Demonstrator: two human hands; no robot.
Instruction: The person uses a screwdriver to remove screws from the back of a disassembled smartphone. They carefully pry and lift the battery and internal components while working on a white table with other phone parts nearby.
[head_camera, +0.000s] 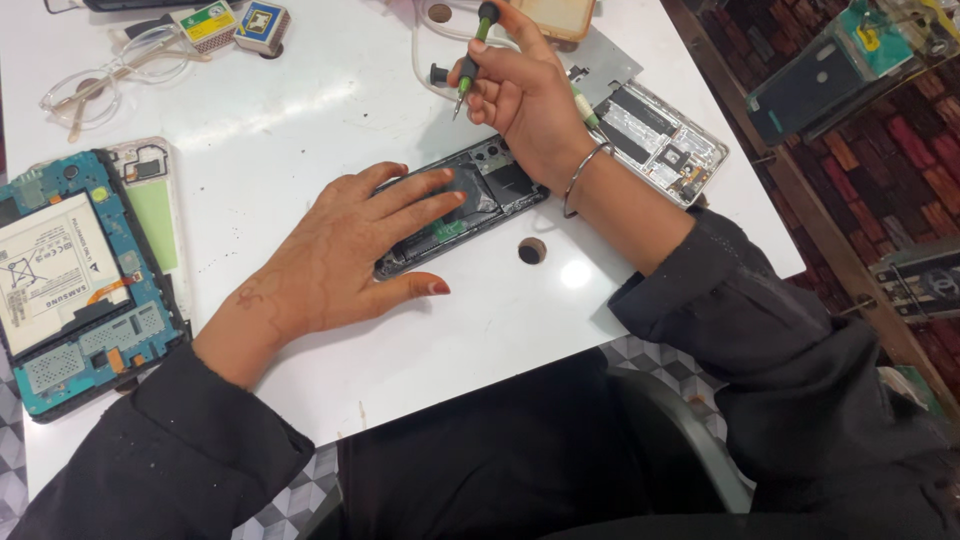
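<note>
The work surface is a white table (330, 130) filling most of the frame, with a patterned floor visible at the right edge. At the centre lies an opened phone (470, 200), back cover off, set diagonally. The left hand (345, 255) rests flat on its lower half, fingers extended and spread, gripping nothing but pressing the body down. The right hand (525, 95), above the phone's upper end, is closed around a green-handled screwdriver (472, 60), tip pointing down and clear of the phone. For a clean result, the pressing palm should hold the phone firm, and the tip should meet each screw squarely before turning. A dismantled tablet (75, 290) lies at the left, a second opened phone (660, 140) at the upper right, and spectacles (110, 75) at the upper left.
</note>
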